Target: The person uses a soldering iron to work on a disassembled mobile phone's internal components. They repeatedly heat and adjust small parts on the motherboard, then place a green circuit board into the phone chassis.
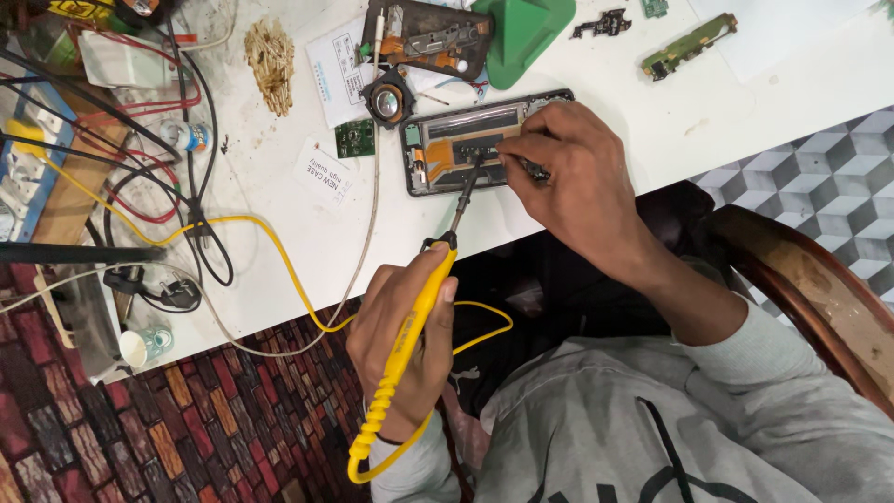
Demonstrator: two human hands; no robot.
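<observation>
Yellow plastic marks the one soldering iron [414,317] in view; the left hand [400,326] is wrapped around its handle, fingers closed, with the dark metal tip reaching up onto the opened phone [466,144]. A yellow cord [279,251] runs from the iron's coiled end back across the surface [652,112] toward the tangle of cables on the left. The right hand [568,172] lies over the right part of the phone, its fingertips pinched on a thin dark tool, likely tweezers [531,169], just beside the iron's tip.

The phone lies flat near the front edge of the white surface, back cover off, one orange ribbon strip showing inside. A second opened phone body [428,37] lies farther back, touching one green triangular pad [521,33]. One round speaker-like part [386,101] sits just left of the worked phone, and one small green circuit board [355,138] lies beside that. Two loose boards lie to the upper right: a long green one [689,45] and a small dark one [601,22]. One bundle of tan sticks [270,61] lies at the back left.

Open white surface remains to the right of the phone, up to the edge. A wooden chair arm [810,289] curves close by the right elbow.
</observation>
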